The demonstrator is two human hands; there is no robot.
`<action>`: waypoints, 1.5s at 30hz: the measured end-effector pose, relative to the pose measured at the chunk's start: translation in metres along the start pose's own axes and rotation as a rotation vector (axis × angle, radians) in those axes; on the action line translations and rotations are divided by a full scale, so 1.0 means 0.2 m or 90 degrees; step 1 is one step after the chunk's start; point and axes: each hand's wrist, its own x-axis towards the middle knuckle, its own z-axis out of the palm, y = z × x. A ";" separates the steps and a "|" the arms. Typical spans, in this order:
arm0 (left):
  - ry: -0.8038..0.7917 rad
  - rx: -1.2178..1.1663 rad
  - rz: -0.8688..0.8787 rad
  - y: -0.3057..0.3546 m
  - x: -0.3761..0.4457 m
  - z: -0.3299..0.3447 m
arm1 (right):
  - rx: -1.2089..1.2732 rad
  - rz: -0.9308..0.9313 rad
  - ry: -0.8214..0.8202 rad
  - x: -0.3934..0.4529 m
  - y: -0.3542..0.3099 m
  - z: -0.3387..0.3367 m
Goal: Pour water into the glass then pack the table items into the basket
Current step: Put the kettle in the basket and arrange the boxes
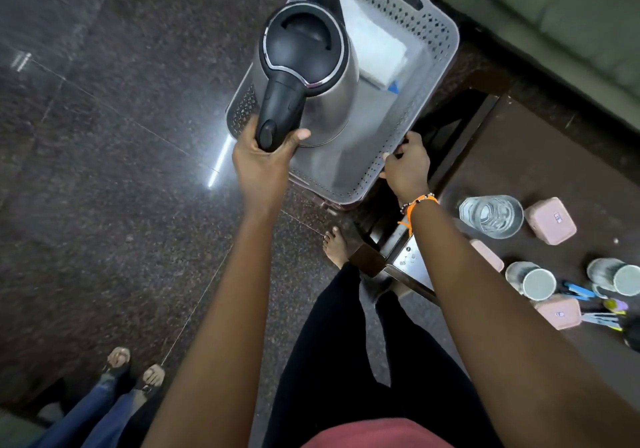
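At twelve o'clock from you, your left hand (263, 157) is wrapped around the black handle of the kettle (308, 67), holding it over the grey basket (436, 67), spout toward twelve. Your right hand (407, 169) is clamped on the basket's near rim, at about one o'clock. On the table (519, 157) at three o'clock stand the water-filled glass (491, 215), pink boxes (550, 221) and two mugs (531, 279).

I am seeing one kettle (304, 67), one basket (433, 77), one water glass (491, 216), two mugs (531, 279) (614, 276), three pink boxes (550, 220) (558, 311) (488, 255).
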 end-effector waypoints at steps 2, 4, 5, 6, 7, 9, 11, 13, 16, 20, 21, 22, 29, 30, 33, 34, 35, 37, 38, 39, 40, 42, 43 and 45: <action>-0.001 0.011 -0.004 -0.01 0.00 0.00 | 0.015 -0.001 -0.002 0.00 0.00 0.00; 0.002 0.033 -0.010 0.01 -0.01 0.01 | 0.022 -0.005 -0.003 0.00 0.01 0.00; 0.015 0.054 -0.004 0.03 -0.02 0.01 | 0.027 -0.007 -0.004 0.00 0.01 0.00; 0.041 0.083 0.015 0.04 -0.04 0.02 | 0.034 -0.007 -0.005 0.00 0.01 0.00; 0.074 0.115 0.047 0.06 -0.07 0.03 | 0.043 -0.007 -0.005 0.00 0.01 -0.01; 0.130 0.189 0.132 0.11 -0.15 0.06 | 0.041 -0.026 -0.003 -0.01 0.03 -0.03; 0.144 0.260 0.198 0.15 -0.25 0.11 | 0.016 -0.064 0.000 -0.02 0.06 -0.06; 0.081 0.291 0.220 0.15 -0.36 0.18 | 0.001 -0.084 0.005 -0.03 0.11 -0.12; -0.084 0.282 0.169 0.11 -0.50 0.30 | -0.068 -0.112 0.028 -0.04 0.23 -0.26; -0.247 0.296 0.084 0.00 -0.65 0.48 | -0.320 -0.160 0.091 -0.03 0.47 -0.49; -0.276 0.306 0.076 -0.03 -0.68 0.51 | -0.372 -0.161 0.111 -0.02 0.51 -0.54; -0.300 0.320 0.072 -0.06 -0.71 0.55 | -0.403 -0.147 0.126 -0.02 0.56 -0.59; -0.354 0.360 0.027 -0.22 -0.89 0.80 | -0.478 -0.065 0.062 0.11 0.80 -0.87; -0.355 0.366 0.030 -0.23 -0.90 0.84 | -0.476 -0.062 0.043 0.13 0.82 -0.89; -0.347 0.385 0.042 -0.25 -0.94 0.93 | -0.456 -0.056 -0.023 0.16 0.87 -0.91; -0.342 0.391 0.042 -0.26 -0.95 0.96 | -0.439 -0.063 -0.043 0.16 0.89 -0.91; -0.337 0.397 0.040 -0.27 -0.96 0.98 | -0.420 -0.077 -0.060 0.17 0.91 -0.91; -0.334 0.412 0.038 -0.28 -0.98 1.03 | -0.393 -0.117 -0.085 0.17 0.95 -0.91; -0.335 0.419 0.040 -0.28 -0.99 1.05 | -0.383 -0.138 -0.092 0.17 0.97 -0.89; -0.335 0.425 0.040 -0.29 -1.00 1.07 | -0.373 -0.158 -0.095 0.18 0.99 -0.89; -0.336 0.430 0.036 -0.29 -1.01 1.09 | -0.364 -0.173 -0.092 0.18 1.01 -0.88; -0.334 0.435 0.033 -0.28 -1.03 1.12 | -0.351 -0.185 -0.077 0.19 1.01 -0.88; -0.333 0.436 0.035 -0.28 -1.04 1.13 | -0.344 -0.185 -0.071 0.19 1.02 -0.89; -0.331 0.434 0.036 -0.27 -1.06 1.16 | -0.322 -0.188 -0.057 0.18 1.02 -0.93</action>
